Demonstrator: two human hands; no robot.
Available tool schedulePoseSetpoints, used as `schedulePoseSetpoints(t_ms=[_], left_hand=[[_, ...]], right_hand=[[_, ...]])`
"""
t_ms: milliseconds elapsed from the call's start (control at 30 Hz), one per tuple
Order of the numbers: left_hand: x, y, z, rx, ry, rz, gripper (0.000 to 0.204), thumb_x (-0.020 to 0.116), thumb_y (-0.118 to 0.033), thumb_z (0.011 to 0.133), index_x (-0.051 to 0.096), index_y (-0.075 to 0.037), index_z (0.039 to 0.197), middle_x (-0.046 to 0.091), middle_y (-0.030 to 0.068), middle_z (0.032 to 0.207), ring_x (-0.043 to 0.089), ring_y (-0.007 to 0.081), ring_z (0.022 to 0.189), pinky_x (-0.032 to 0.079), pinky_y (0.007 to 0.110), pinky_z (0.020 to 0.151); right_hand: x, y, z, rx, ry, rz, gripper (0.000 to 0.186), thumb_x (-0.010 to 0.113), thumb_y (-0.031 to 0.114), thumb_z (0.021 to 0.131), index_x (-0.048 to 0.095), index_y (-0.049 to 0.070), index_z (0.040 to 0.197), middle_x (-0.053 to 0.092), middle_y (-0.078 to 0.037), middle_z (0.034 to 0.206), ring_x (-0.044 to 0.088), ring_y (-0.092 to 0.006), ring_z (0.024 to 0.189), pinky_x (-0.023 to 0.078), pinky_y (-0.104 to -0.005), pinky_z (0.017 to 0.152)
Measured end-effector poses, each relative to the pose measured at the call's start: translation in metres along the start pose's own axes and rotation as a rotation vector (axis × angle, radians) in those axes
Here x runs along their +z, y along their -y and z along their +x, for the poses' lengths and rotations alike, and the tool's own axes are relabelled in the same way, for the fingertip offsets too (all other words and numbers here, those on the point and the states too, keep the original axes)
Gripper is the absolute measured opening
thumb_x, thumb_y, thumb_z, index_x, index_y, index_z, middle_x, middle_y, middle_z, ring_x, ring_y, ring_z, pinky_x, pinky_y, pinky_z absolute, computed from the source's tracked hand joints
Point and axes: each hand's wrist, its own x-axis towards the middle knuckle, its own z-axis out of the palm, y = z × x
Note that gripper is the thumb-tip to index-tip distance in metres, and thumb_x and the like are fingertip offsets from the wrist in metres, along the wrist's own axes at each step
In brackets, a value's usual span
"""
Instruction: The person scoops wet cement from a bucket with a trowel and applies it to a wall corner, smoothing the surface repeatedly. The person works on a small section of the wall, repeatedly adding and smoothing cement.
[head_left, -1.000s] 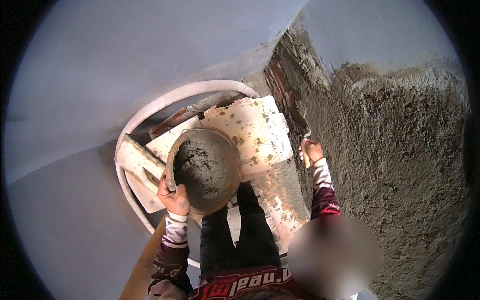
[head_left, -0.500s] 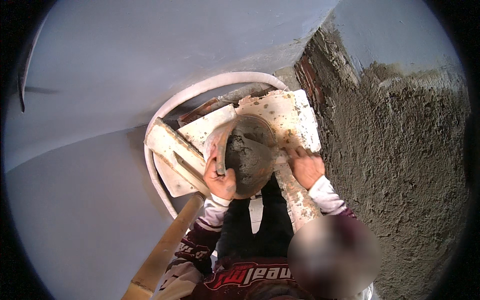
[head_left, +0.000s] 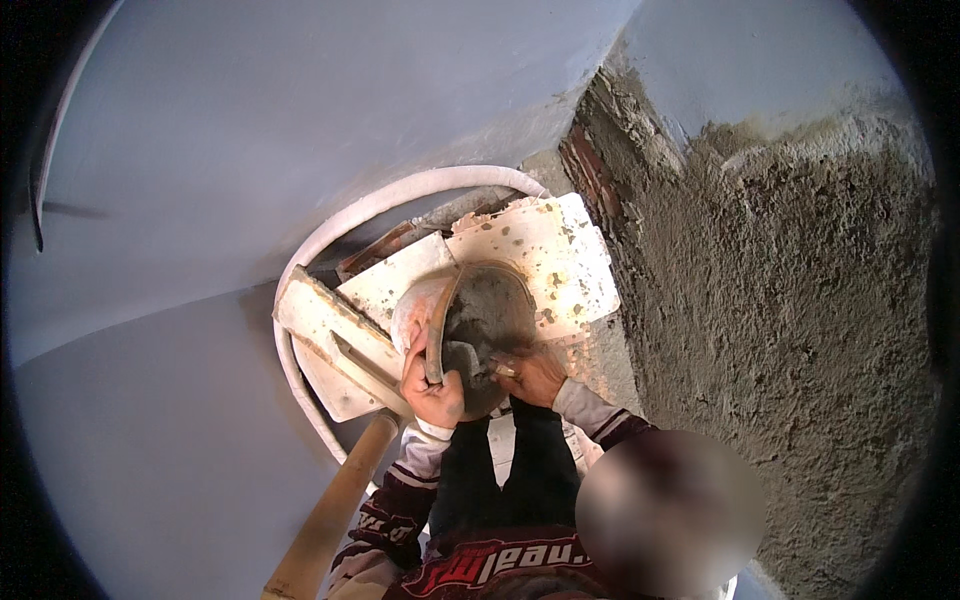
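Note:
My left hand [head_left: 433, 393] is closed on the left rim of a round, mortar-stained bowl [head_left: 436, 325], holding it tilted. Grey wet mortar [head_left: 486, 312] lies inside the bowl. Over the bowl's near right side, my right hand [head_left: 533, 377] is closed around the short, light handle of what looks like a small trowel [head_left: 463, 357]. Its grey-coated blade reaches into the mortar, so its exact shape is hard to make out. Behind and beside the bowl are white boards [head_left: 550, 262] spotted with mortar.
A plastering float [head_left: 340, 330] rests on the boards at the left. A pale hose [head_left: 400, 187] curves around them. In front on the left slants a yellowish pole [head_left: 335, 510]. Rough mortar covers the wall [head_left: 780, 340] on the right, with exposed brick [head_left: 590, 170] at the corner.
My right hand has moved left from beside the bowl to over its inside, bringing the small trowel into the mortar. My left hand keeps its grip on the rim.

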Motion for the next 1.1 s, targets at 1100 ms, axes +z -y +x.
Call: schedulePoseSetpoints(t_ms=[1100], left_hand=[[-0.012, 0.006, 0.018, -0.191, -0.054, -0.089, 0.055, 0.045, 0.009, 0.067, 0.056, 0.011, 0.121, 0.058, 0.0142, 0.121, 0.057, 0.0199, 0.111, 0.040, 0.028, 0.099]], right_hand=[[-0.131, -0.229, 0.091, 0.859, -0.488, 1.581, 0.026, 0.056, 0.030, 0.099, 0.057, 0.004, 0.098, 0.060, -0.008, 0.073, 0.055, -0.0173, 0.054, 0.049, -0.0316, 0.046]])
